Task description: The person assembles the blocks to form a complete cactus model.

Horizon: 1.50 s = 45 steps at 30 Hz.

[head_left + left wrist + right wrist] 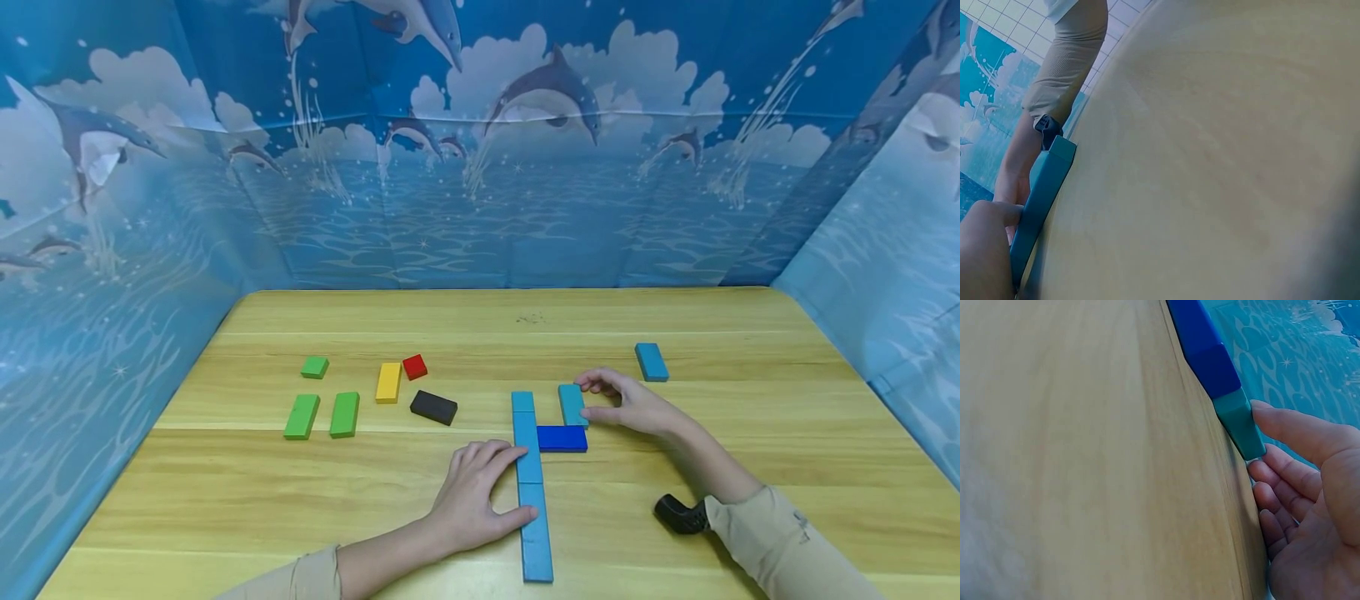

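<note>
Light blue blocks lie end to end in a straight column on the table. My left hand rests against it from the left, index fingertip and thumb touching its blocks. A dark blue block lies crosswise at the column's right side. Beyond it, a separate light blue block stands parallel to the column, its near end at the dark blue block. My right hand holds this block from the right, thumb on its side and index finger by its far end; the right wrist view shows the thumb on the light blue block.
Left of the column lie a black block, a yellow block, a small red block and several green blocks. Another light blue block lies at the far right. A black device is at my right sleeve.
</note>
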{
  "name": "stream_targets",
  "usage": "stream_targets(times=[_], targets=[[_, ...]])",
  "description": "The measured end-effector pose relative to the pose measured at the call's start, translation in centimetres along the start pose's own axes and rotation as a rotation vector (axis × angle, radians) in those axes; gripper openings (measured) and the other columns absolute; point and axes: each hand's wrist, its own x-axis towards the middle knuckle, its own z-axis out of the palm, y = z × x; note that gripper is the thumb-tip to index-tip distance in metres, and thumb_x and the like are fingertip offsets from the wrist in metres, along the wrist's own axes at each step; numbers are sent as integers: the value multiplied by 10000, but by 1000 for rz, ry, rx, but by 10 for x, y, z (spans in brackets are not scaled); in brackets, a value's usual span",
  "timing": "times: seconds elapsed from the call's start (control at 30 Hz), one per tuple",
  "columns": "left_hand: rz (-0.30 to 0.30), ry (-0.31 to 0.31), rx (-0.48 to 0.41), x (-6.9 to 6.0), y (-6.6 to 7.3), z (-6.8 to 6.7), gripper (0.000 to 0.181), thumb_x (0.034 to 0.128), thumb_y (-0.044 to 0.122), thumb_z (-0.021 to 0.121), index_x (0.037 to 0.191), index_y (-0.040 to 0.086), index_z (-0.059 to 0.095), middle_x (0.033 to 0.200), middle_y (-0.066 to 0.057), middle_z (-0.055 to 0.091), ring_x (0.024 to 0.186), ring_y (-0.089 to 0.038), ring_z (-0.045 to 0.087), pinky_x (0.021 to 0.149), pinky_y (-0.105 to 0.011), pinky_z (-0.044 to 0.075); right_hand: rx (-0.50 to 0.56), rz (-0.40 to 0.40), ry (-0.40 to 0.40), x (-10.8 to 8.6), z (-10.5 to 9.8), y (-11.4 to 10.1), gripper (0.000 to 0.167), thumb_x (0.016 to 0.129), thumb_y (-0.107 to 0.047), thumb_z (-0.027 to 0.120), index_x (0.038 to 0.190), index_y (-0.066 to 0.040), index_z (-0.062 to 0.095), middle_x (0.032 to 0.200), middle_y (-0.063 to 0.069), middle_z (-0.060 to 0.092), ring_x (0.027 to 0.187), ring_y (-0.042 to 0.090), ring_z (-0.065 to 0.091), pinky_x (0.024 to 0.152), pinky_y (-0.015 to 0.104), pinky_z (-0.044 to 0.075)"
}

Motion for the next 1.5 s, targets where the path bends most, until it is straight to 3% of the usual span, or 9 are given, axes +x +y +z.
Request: stream_targets(times=[0.27,0.5,0.63,0.73,0.87,1.1,1.27,1.5], targets=[[-1,3,0,0,0,0,646,796,561,569,1324,203,472,1251,18,487,1130,-150,403,969,-410,281,74,-41,18,0,-10,-1,457,875,-138,615,1266,27,447,1151,167,514,1008,298,457,805,243,399],[0,6,3,0,0,0,649,797,574,560,1324,207,470,1253,22,486,1125,-146,401,967,-401,278,23,-40,198,-3,-47,-3,539,878,-113,608,1351,4,378,1215,188,459,1049,261,441,777,232,397],[1,5,8,0,0,0,647,799,576,557,1325,210,468,1252,23,486,1123,-146,400,968,-402,278,-14,-25,273,-10,-69,11,584,880,-113,606,1397,-69,338,1249,77,435,1070,199,408,801,310,347],[1,4,5,0,0,1,643,799,572,561,1324,211,470,1252,23,486,1123,-145,400,969,-403,277,-23,5,252,-16,-83,24,609,889,-124,593,1420,-89,296,1280,90,402,1093,236,376,821,389,322],[2,7,2,0,0,1,640,799,568,563,1321,209,473,1251,24,486,1124,-145,400,969,-405,277,10,46,162,-22,-93,39,646,893,-122,587,1429,-25,239,1343,228,322,1149,335,337,908,432,324],[3,9,4,0,-1,1,645,801,578,553,1325,212,469,1251,24,486,1125,-146,398,968,-403,278,16,126,81,-24,-99,54,709,864,-154,630,1427,-4,226,1395,248,297,1222,389,315,882,215,349],[14,19,13,0,-1,2,648,803,583,547,1326,208,468,1247,23,488,1122,-146,401,964,-404,279,12,131,52,-24,-99,58,706,862,-141,630,1428,-8,230,1398,242,288,1212,358,305,876,191,333],[10,14,9,0,-1,2,650,804,586,544,1326,206,468,1246,24,487,1121,-146,401,966,-405,279,-16,146,38,-24,-97,58,688,861,-166,633,1406,25,258,1392,278,270,1223,408,283,979,477,272]])
